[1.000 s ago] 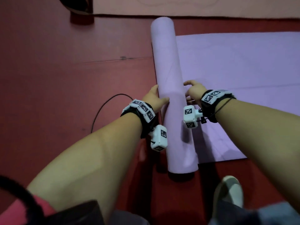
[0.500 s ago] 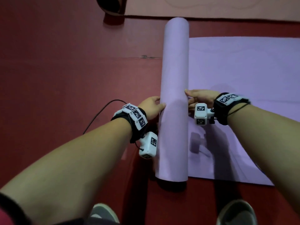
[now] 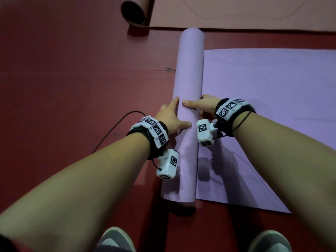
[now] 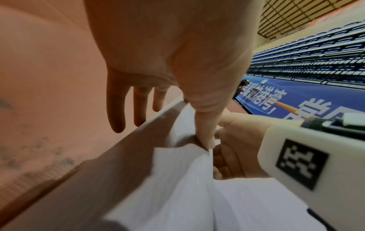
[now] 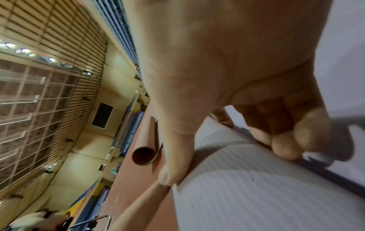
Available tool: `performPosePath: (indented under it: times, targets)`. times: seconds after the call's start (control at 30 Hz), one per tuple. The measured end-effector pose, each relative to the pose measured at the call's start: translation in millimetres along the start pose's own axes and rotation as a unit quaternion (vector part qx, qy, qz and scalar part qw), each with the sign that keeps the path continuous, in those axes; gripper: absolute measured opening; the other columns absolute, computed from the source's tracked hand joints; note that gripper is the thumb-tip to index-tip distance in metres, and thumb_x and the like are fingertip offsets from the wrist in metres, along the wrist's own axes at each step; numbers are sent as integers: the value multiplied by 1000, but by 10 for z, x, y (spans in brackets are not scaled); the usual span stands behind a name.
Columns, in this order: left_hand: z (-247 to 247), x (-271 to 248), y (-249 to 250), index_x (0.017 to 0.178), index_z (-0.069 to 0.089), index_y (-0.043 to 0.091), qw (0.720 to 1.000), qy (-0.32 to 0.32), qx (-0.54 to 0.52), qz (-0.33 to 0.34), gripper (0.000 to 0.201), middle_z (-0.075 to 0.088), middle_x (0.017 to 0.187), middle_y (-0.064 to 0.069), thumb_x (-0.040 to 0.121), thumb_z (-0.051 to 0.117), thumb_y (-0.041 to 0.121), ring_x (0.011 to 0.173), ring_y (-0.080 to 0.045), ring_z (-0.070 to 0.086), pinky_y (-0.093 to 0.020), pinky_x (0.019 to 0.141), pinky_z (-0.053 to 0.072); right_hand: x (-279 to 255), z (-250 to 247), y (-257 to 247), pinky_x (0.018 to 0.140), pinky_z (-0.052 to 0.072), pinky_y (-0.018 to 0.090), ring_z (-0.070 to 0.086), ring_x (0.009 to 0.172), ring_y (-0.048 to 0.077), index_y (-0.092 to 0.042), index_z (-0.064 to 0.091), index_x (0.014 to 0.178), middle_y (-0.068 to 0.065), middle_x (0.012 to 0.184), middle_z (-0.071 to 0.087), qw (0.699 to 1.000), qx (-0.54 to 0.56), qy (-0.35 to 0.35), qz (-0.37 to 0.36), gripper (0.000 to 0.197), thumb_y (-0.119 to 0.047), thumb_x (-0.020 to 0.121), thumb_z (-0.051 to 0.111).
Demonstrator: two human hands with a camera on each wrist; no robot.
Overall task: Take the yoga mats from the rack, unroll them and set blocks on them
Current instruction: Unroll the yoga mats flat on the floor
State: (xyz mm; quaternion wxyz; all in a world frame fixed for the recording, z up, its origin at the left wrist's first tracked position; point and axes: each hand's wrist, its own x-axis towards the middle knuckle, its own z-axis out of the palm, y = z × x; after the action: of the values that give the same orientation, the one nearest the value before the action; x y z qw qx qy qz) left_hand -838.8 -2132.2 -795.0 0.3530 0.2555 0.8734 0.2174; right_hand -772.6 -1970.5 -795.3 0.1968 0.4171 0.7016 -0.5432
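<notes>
Floor (image 3: 63,73) of red, with a purple yoga mat (image 3: 189,99) half unrolled at centre.

Flat purple sheet ran toward 3 o'clock; the roll lay from 12 to 6. A pink mat (image 3: 236,11) lay at 12, its rolled end (image 3: 133,10) at 11. The left hand (image 3: 170,118) rested straight-fingered on the roll's 9 o'clock side; the right hand (image 3: 201,106) had its thumb over the top and its fingers curled behind.

Purple mat (image 3: 188,88) unrolled further left
</notes>
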Motion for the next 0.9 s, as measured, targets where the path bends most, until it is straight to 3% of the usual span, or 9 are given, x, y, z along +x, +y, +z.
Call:
performPosePath:
  times: [0.1,0.23,0.33,0.43,0.5,0.6,0.73,0.8,0.9]
  targets:
    - [-16,-32,0,158,11,31,1000,2,-7,-22,107,37,145,-11,76,80,44,126,-29,50,-32,98,43,-50,-45,-131,48,50,25,64,57,24,-5,59,97,13,77,67,997,-72,4,0,63,-61,73,75]
    - [-112,-44,64,156,11,34,998,-4,-27,-54,104,42,145,-12,72,71,25,119,-32,55,-41,98,50,-39,-47,-254,61,58,33,68,64,30,0,63,91,18,78,71,992,-121,-2,-22,53,-52,85,69]
    - [-180,-52,96,155,19,37,999,14,6,-44,88,38,142,-15,80,59,14,117,-37,54,-41,97,49,-22,24,-323,75,60,50,72,74,38,2,59,97,23,85,72,992,-113,-4,-47,35,-32,92,64]
    - [-207,-52,67,147,32,30,997,51,37,-43,75,35,140,-13,79,63,26,123,-39,47,-44,103,44,14,130,-344,70,58,50,65,64,34,-4,47,100,22,76,64,992,-90,2,-84,13,-5,90,57]
    - [-207,-52,21,144,35,24,996,68,44,-48,74,34,139,-11,78,69,33,124,-38,42,-43,101,43,54,205,-336,69,58,49,65,64,31,-11,43,101,18,74,65,988,-102,20,-115,23,-3,88,61]
    - [-218,-73,-37,146,32,33,993,89,67,-39,83,29,145,-9,76,75,38,126,-34,36,-43,98,42,89,313,-339,63,58,41,67,65,28,-15,45,106,11,75,67,981,-95,34,-164,34,-15,84,72]
    - [-241,-68,-74,139,38,27,982,115,137,-58,76,22,151,-6,74,77,38,129,-33,32,-40,82,35,171,479,-389,61,57,36,63,60,21,-21,51,112,7,74,65,975,-82,25,-205,38,-9,82,70]
    - [-258,-61,-106,140,36,24,975,130,168,-72,78,19,154,-2,74,75,35,130,-32,31,-44,86,37,198,560,-430,63,58,36,60,59,18,-21,56,120,3,71,62,972,-67,13,-224,41,-4,84,66]
    - [-278,-43,-189,148,23,30,973,123,175,-84,94,21,153,0,72,76,41,130,-33,32,-52,95,39,216,662,-503,60,46,22,51,58,10,-20,58,133,-6,68,55,968,-63,-8,-244,53,3,86,57]
